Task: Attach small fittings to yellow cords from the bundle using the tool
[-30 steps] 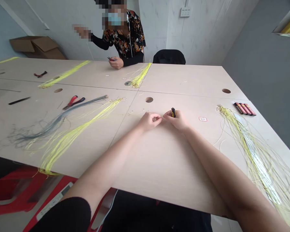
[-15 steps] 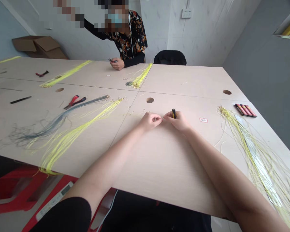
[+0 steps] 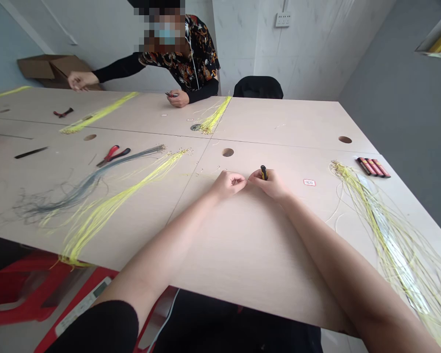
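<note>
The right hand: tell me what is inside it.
One end of a black-and-yellow object sticks up from the right hand. The rest is covered by the hand, so its full shape cannot be seen. Anything else pinched there is too small to make out.

Two bare hands mid-dial, a left hand (image 3: 228, 184) and a right hand (image 3: 272, 183), twelve straight ahead of them; one black-and-yellow stick (image 3: 263, 172) there too; I count five yellow strand bundles (image 3: 129, 191), two towards ten, one near twelve, one at nine, one at four; one grey bundle (image 3: 90, 180), also nine; two red-handled pliers (image 3: 112, 152) lying at nine and ten; four red-and-black sticks (image 3: 374, 167) at three; three white labels (image 3: 309, 182), two towards eleven, one at three; one cardboard box (image 3: 40, 67) at ten.
</note>
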`<state>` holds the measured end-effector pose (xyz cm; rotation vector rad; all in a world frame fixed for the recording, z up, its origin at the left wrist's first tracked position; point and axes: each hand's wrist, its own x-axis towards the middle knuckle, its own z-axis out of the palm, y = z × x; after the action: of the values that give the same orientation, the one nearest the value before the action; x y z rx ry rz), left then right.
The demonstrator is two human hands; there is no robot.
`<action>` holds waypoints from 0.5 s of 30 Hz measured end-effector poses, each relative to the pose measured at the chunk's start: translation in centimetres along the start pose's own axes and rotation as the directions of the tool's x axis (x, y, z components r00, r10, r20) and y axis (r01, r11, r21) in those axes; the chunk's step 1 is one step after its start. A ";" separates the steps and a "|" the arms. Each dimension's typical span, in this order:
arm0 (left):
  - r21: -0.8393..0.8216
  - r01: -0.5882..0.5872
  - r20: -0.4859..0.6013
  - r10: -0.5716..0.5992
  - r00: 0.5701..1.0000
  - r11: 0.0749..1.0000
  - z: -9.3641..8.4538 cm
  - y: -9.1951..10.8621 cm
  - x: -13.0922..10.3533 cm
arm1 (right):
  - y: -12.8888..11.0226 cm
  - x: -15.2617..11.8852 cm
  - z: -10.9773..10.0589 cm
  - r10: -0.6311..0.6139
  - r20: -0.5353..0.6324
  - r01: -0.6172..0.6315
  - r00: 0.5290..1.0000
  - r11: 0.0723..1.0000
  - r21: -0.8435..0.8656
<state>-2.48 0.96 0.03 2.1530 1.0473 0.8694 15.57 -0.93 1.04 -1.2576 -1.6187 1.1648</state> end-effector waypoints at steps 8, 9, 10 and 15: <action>-0.006 0.000 0.009 0.000 1.000 1.000 0.0 0.1 0.0 | -0.1 -0.1 0.0 0.004 0.010 -0.004 1.000 1.000 -0.011; -0.007 -0.001 0.011 0.001 1.000 1.000 0.0 0.1 0.0 | -0.1 -0.1 0.0 0.004 0.013 -0.004 1.000 1.000 -0.014; -0.008 -0.001 0.012 0.001 1.000 1.000 0.0 0.1 0.0 | -0.1 -0.1 0.0 0.004 0.016 -0.004 1.000 1.000 -0.016; -0.014 0.005 0.018 -0.004 1.000 1.000 0.0 0.2 0.0 | 0.0 -0.1 -0.1 -0.004 0.048 0.005 0.999 1.000 -0.023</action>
<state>-2.38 0.90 0.19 2.1421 1.0339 0.8520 15.68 -0.97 1.09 -1.2486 -1.6742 1.1849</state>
